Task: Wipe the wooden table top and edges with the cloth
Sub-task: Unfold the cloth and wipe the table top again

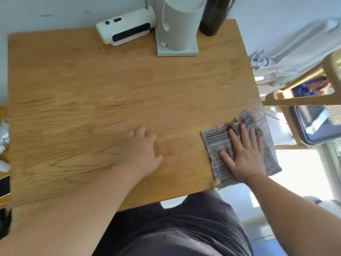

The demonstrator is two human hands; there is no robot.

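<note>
Right hand (245, 156): fingers straight, spread, palm pressing cloth (219, 145) flat at table (92, 93) right edge, near front corner. Left hand (142, 154): fingers loosely curled, resting on tabletop centre, holding nothing. White device (125, 30), grey canister (177, 24) at rear edge.

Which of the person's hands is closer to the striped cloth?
Right. The right hand lies flat on the striped cloth at the right edge of the wooden table; the left hand rests on bare wood, apart to its left.

One table (92, 80), one cloth (215, 145), two hands (142, 154) (245, 156)
</note>
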